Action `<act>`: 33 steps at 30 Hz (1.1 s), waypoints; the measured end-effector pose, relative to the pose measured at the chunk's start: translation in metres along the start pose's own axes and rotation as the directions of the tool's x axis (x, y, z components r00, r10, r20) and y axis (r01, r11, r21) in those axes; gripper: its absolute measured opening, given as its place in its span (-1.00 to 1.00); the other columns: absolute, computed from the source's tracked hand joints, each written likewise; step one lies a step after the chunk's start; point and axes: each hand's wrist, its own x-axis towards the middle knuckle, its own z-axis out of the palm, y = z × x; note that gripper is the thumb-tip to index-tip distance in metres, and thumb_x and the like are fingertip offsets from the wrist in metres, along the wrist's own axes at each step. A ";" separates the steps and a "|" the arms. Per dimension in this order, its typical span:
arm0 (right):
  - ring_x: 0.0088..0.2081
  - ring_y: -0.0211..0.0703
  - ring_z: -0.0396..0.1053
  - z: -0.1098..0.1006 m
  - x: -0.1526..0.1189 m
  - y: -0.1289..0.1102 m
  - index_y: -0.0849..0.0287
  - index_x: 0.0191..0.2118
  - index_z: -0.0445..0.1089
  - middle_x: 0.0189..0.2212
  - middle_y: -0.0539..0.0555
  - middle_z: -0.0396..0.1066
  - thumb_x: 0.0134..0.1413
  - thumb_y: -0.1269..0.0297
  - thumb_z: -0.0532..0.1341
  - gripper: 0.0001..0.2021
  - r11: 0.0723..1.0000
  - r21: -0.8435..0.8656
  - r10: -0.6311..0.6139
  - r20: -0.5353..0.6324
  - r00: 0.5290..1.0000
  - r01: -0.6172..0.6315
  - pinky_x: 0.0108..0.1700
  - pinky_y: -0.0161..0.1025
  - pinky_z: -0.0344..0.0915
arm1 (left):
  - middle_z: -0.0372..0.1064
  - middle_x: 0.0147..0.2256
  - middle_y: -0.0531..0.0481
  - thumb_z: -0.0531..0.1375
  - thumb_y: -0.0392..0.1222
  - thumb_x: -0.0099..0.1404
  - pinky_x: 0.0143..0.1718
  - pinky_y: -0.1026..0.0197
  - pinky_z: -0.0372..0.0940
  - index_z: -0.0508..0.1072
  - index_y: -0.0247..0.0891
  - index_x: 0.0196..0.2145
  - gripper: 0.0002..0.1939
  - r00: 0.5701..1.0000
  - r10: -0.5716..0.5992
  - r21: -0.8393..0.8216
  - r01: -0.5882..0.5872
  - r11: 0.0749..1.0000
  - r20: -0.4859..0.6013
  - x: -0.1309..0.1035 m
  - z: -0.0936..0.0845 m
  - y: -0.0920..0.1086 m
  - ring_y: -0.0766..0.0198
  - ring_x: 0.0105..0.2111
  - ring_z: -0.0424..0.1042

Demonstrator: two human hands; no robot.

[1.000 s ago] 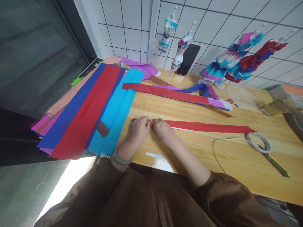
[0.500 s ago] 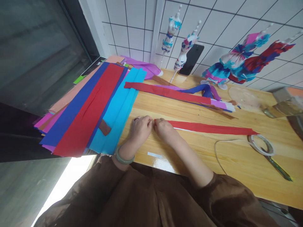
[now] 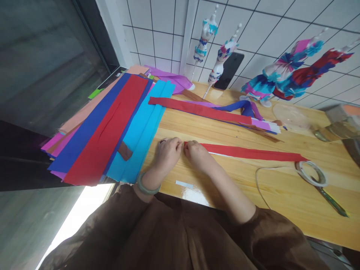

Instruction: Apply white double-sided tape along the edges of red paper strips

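A long red crepe paper strip [image 3: 253, 152] lies across the wooden table, with a thin white line of tape showing along its near edge. My right hand [image 3: 198, 154] is closed on the strip's left end, fingertips pinched. Just left of that end, my left hand [image 3: 168, 152] is also pinched, its fingertips almost touching my right hand. Whatever it holds is too small to make out. A roll of double-sided tape [image 3: 322, 178] touches the strip's right end, and a green cutter knife [image 3: 334, 202] lies partly beneath the roll.
Stacked coloured crepe paper [image 3: 112, 123] covers the left side. Behind my hands lie more strips [image 3: 202, 108]. Small dressed mannequins [image 3: 281, 71] and a phone [image 3: 229, 71] stand along the tiled wall. A short white strip [image 3: 184, 184] rests near the table's front edge.
The view has shifted very slightly. My hands keep the same pinched pose at the red strip's left end, and nothing else has visibly moved.
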 end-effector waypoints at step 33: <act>-0.28 -0.13 0.33 0.003 -0.055 0.048 0.28 -0.26 0.26 -0.31 0.21 0.36 0.18 0.38 -0.09 -0.79 0.916 0.182 0.382 -0.132 0.915 -0.357 -0.27 -0.30 0.14 | 0.34 -0.52 0.07 0.19 -0.09 0.06 -0.32 0.21 0.12 0.38 -0.16 -0.28 -0.76 0.998 -0.050 0.070 0.047 0.996 0.040 0.004 0.006 0.000 0.19 -0.35 0.32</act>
